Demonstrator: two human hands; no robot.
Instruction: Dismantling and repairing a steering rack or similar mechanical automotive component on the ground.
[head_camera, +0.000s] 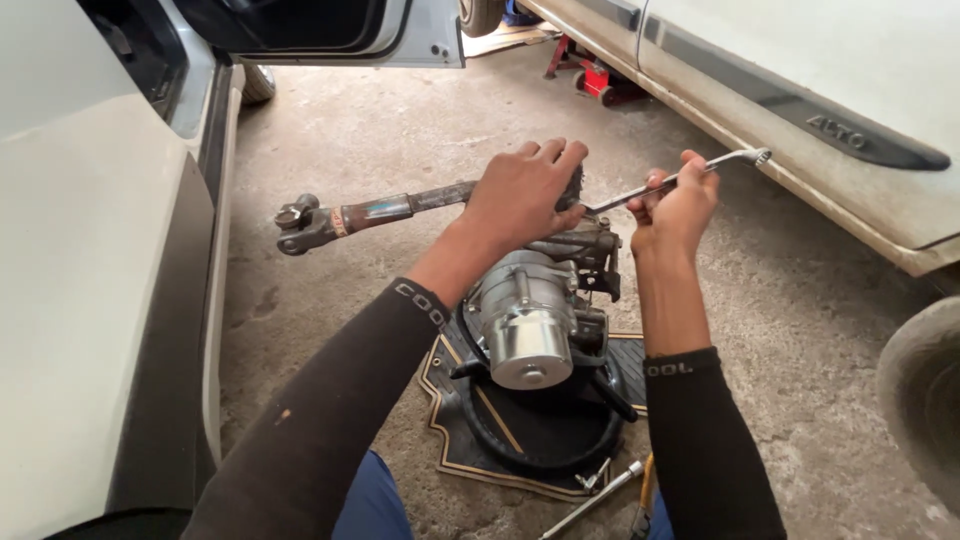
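That grey metal steering column assembly with its silver motor can (525, 320) sits on a black floor mat (520, 440) on the concrete; it looks heavy, rigid and probably greasy, so bracing it up top makes sense. Left hand (520, 195) clamps its upper end, right hand (675, 205) fists a slim steel wrench (680, 180).

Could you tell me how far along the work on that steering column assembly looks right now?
Done: the steering column assembly is out of the car and stands on a black floor mat. In hand: the left hand steadies its top while the right hand works a ring spanner on a fitting. Left: that fastener is still being turned; more tools lie beside the mat.
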